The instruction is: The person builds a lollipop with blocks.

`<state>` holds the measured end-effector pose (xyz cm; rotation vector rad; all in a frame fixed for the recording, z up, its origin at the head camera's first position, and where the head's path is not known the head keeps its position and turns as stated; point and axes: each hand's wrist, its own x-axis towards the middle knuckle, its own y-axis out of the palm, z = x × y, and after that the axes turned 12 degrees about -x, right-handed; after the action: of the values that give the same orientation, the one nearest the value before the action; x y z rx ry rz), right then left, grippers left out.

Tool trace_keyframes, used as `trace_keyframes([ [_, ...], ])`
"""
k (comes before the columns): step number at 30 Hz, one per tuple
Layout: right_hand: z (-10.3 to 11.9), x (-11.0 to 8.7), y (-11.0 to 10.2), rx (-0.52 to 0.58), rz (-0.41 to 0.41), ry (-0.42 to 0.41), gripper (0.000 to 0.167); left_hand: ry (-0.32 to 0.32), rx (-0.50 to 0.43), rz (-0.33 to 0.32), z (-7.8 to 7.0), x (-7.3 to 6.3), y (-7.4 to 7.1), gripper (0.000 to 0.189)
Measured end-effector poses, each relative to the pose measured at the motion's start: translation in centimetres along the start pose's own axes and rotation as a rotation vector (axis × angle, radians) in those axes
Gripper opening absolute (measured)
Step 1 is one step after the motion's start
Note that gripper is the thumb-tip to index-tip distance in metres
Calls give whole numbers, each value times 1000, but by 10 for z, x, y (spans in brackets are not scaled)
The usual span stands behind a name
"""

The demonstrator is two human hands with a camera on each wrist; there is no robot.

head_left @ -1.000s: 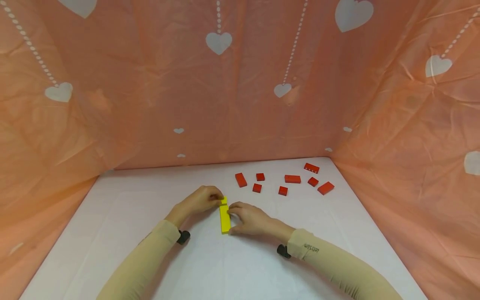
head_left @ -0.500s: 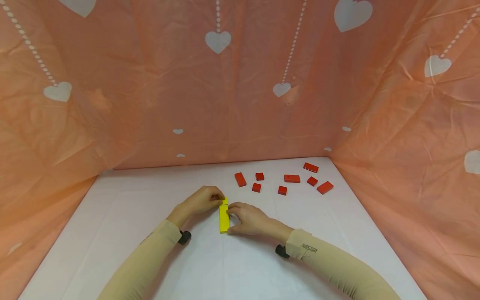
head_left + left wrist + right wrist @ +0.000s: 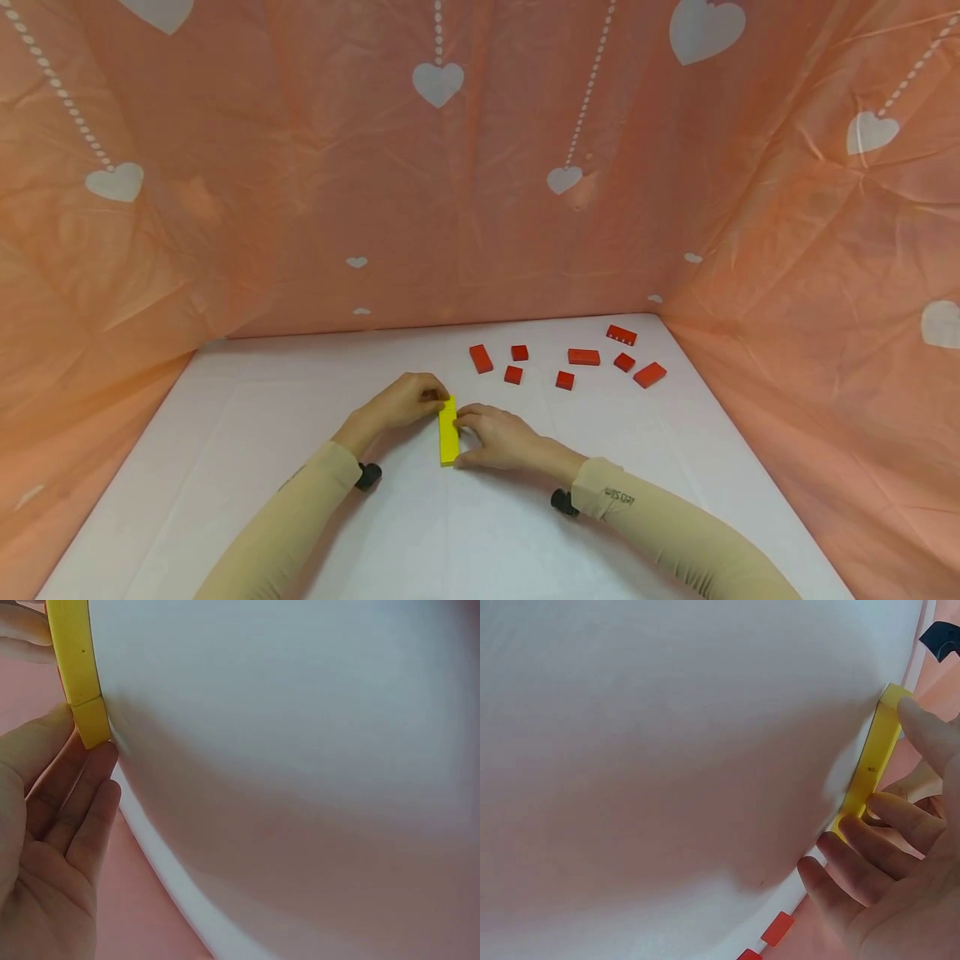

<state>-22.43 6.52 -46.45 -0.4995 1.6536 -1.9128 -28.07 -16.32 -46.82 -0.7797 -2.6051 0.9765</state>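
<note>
Yellow pair, head view: on the white table (image 3: 420,533), the small yellow block (image 3: 451,402) and long yellow block (image 3: 448,442) are laid end to end between the left hand (image 3: 405,400) and right hand (image 3: 506,440), long axis pointing away from the person.
Far end, head view: pinched by the left hand.
Right side, head view: long yellow block held by right thumb and bent fingers.
Seam, left wrist view: block ends seen touching.
Near end, right wrist view: met by the right thumb; seam hidden.
</note>
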Motion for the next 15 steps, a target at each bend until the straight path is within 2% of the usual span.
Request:
trace_keyframes([
  [15, 1, 0, -2, 2, 2, 5, 61, -2, 7, 4, -2, 2, 0, 16],
])
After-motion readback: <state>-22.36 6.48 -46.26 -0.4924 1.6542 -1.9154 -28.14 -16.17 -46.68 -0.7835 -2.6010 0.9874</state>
